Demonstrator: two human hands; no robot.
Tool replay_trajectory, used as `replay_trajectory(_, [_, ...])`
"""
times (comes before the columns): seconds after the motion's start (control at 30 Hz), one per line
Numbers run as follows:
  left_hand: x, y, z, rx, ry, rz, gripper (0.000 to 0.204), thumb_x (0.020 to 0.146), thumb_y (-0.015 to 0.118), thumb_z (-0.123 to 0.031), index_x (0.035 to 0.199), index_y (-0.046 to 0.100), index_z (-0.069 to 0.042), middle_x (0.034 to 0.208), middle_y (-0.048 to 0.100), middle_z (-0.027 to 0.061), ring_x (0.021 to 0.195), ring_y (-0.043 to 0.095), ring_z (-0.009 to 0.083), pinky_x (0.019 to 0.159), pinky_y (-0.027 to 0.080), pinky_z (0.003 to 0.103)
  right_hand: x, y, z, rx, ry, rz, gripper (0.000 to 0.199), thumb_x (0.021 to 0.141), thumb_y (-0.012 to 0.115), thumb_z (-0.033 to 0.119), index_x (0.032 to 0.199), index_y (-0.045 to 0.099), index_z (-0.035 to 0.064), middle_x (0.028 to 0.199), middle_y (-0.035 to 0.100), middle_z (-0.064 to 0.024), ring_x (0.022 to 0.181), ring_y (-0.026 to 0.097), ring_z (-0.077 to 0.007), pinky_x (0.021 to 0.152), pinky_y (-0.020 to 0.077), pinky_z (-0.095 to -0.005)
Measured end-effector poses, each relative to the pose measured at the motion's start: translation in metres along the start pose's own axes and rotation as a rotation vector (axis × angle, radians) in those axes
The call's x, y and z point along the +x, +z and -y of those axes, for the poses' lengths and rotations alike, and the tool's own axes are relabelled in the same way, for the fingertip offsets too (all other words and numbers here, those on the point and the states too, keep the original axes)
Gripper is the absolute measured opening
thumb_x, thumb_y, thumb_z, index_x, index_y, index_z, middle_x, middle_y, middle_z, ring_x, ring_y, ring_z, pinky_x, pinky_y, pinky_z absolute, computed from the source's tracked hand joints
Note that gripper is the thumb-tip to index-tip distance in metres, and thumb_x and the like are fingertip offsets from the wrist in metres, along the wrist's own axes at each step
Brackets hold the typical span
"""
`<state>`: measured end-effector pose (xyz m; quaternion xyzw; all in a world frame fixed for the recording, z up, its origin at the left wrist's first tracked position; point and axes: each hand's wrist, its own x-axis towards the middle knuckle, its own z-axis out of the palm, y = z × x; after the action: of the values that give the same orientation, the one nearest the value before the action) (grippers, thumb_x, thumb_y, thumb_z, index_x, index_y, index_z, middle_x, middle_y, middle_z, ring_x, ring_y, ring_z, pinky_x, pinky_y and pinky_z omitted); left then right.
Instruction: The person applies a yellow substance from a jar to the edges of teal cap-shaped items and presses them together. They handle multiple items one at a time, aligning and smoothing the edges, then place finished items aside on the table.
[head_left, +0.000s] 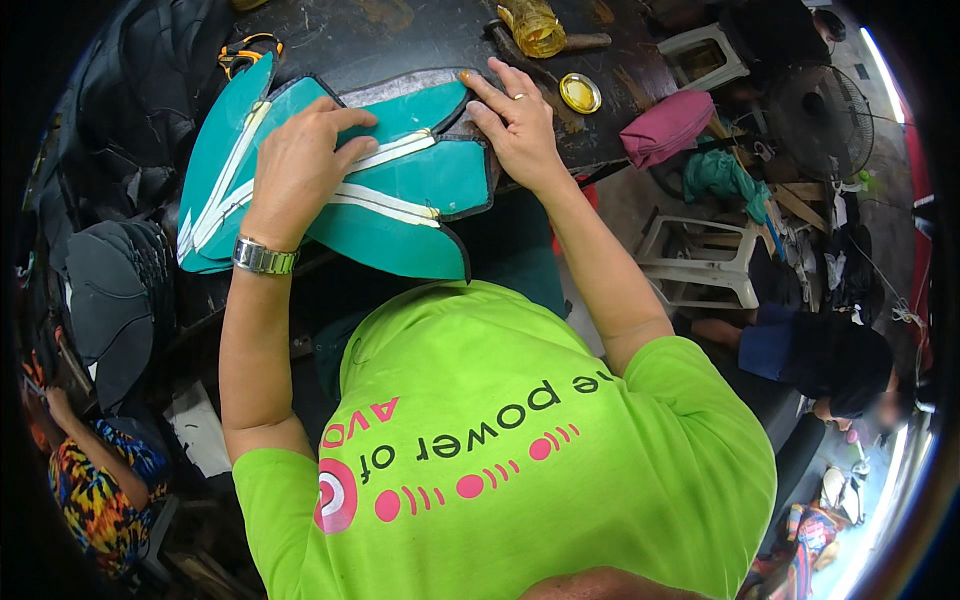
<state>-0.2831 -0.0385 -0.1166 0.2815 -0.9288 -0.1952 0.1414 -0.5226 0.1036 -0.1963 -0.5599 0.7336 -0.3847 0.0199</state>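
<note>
Teal cut pieces [385, 241], which look like shoe uppers with white strips and dark edges, lie overlapping at the dark worktable's near edge. My left hand [305, 155] rests on them, thumb and fingers apart, a metal watch on its wrist. At the right end of the far piece [415, 108], my right hand [518, 122] has its fingers spread, touching the dark edging. Its index fingertip looks yellowish. A grey lining strip shows along that piece's far side. What lies under my left palm is hidden.
Beyond my right hand are a jar of amber liquid [536, 28], a hammer [585, 42] and a round lid [580, 93]. Orange-handled scissors [250, 52] lie at the far left. Dark stacked pieces [112, 300] stand left; stools [700, 255] and a fan [818, 122] stand right. Other people sit nearby.
</note>
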Motion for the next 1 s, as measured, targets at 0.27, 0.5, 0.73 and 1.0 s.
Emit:
replay_trajectory(0.27, [-0.002, 0.002, 0.000, 0.010, 0.002, -0.019, 0.026, 0.086, 0.076, -0.028, 0.108, 0.078, -0.015, 0.095, 0.067, 0.0087, 0.084, 0.068, 0.0312, 0.074, 0.053, 0.042, -0.011, -0.007, 0.018, -0.088, -0.062, 0.055, 0.038, 0.098, 0.062, 0.039, 0.131, 0.070, 0.0225, 0.155, 0.046, -0.0146, 0.145, 0.034, -0.0400, 0.117, 0.0257, -0.0517])
replay_trajectory(0.5, [-0.002, 0.004, 0.000, 0.000, -0.004, -0.030, 0.026, 0.086, 0.076, -0.028, 0.108, 0.078, -0.015, 0.095, 0.067, 0.0089, 0.084, 0.068, 0.0310, 0.073, 0.053, 0.041, -0.017, -0.015, 0.038, -0.252, -0.282, 0.145, 0.033, 0.094, 0.069, 0.039, 0.123, 0.075, 0.0267, 0.156, 0.047, -0.0078, 0.148, 0.029, -0.0370, 0.118, 0.0207, -0.0592])
replay_trajectory(0.73, [-0.002, 0.001, -0.001, 0.032, 0.006, -0.016, 0.027, 0.085, 0.077, -0.028, 0.108, 0.078, -0.015, 0.096, 0.068, 0.0094, 0.086, 0.069, 0.0309, 0.075, 0.053, 0.041, -0.006, -0.020, 0.036, -0.283, -0.406, 0.191, 0.034, 0.090, 0.070, 0.045, 0.121, 0.076, 0.0326, 0.154, 0.048, -0.0066, 0.147, 0.031, -0.0363, 0.116, 0.0246, -0.0610])
replay_trajectory(1.0, [0.000, -0.001, -0.003, 0.044, 0.021, -0.021, 0.026, 0.084, 0.078, -0.025, 0.106, 0.079, -0.013, 0.097, 0.069, 0.0099, 0.087, 0.068, 0.0314, 0.077, 0.054, 0.041, -0.009, -0.021, 0.042, -0.314, -0.514, 0.130, 0.029, 0.087, 0.073, 0.046, 0.110, 0.080, 0.0309, 0.147, 0.055, -0.0047, 0.143, 0.038, -0.0340, 0.114, 0.0290, -0.0572])
